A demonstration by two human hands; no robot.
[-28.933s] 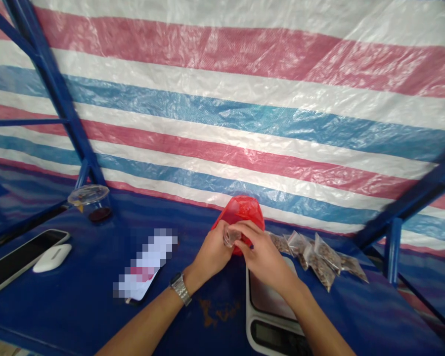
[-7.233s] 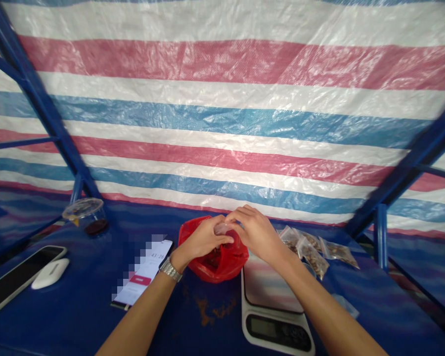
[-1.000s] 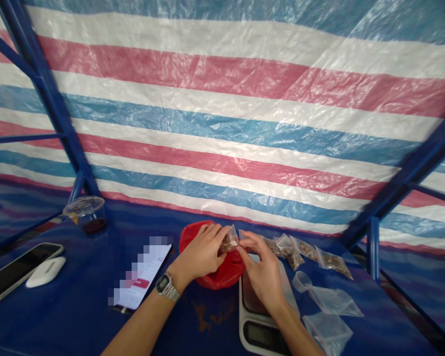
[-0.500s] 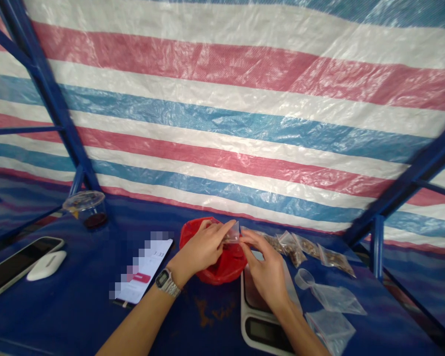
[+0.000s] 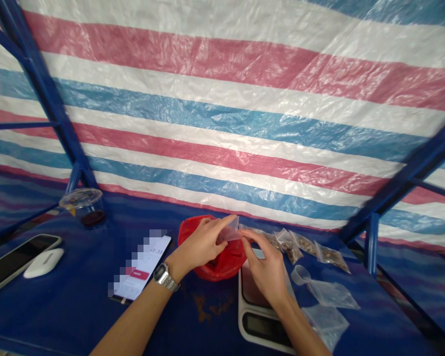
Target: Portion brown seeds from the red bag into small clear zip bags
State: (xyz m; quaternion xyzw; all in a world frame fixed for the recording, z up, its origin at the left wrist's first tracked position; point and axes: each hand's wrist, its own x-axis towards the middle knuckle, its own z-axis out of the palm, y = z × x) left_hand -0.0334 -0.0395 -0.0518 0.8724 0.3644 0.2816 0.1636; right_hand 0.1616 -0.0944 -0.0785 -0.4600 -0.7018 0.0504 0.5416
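Over the red plastic bag point(image 5: 222, 267), my left hand point(image 5: 203, 240) pinches one side of a small clear plastic bag point(image 5: 231, 230). The thumb and fingertips of my right hand point(image 5: 265, 264) grip its right edge. Whatever lies inside the red bag is mostly hidden by my left hand. Beneath my right hand is a kitchen scale point(image 5: 261, 324) with a dark display. Several filled zip bags point(image 5: 332, 256) with brown bits inside lie behind and to the right of the scale.
Right of the scale lie a small clear cup point(image 5: 300, 275) and flat clear zip bags point(image 5: 333, 294). Leftward are a lit phone point(image 5: 143, 272), a white earbud case point(image 5: 43, 263), a dark phone point(image 5: 20, 264) and a lidded plastic tub point(image 5: 83, 206). Blue metal bars point(image 5: 371, 244) flank the table.
The clear bag between my hands now shows larger and more spread, and my left fingers have shifted along it. The whole view has moved slightly.
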